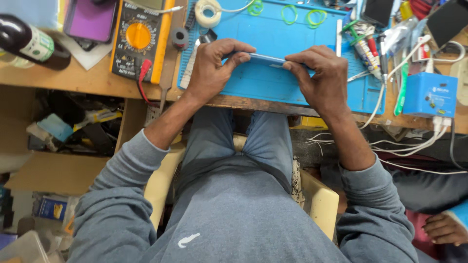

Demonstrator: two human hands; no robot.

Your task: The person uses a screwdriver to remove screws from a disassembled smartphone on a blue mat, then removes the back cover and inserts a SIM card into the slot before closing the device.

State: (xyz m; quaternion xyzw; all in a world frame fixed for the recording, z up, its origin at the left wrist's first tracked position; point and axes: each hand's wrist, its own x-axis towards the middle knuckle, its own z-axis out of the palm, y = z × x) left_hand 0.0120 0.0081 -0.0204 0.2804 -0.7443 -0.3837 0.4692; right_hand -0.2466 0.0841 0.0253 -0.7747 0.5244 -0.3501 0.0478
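One slim blue phone [265, 59], held edge-up and level over the blue work mat [273, 34], near the mat's front edge at the middle of the counter [73, 80].
Left hand [214, 63]: closed on the phone's left end, thumb and curled fingers pinching it.
Right hand [321, 73]: closed on the phone's right end, fingertips pressed along the top edge.
Blue work mat: flat on the counter, front edge flush with the counter's front edge; three green rubber bands [317, 18] along its far edge.
Roll of white tape [208, 12]: at the mat's far left corner, beside a small dark ring [180, 37].
Yellow-and-black multimeter [139, 36]: left of the mat, red probe lead [143, 78] trailing toward the counter's front edge.
Phone with purple back [90, 19]: far left, next to the multimeter.
Dark bottle with white label [24, 41]: lying at the counter's left end.
Cluster of tubes, tweezers and green-handled tools [378, 48]: off the mat's right edge.
Small blue box [430, 95]: at the counter's right front corner, white cables [429, 141] hanging below.
Grey sleeves and trousers, cream chair [319, 199]: under the counter's front edge.
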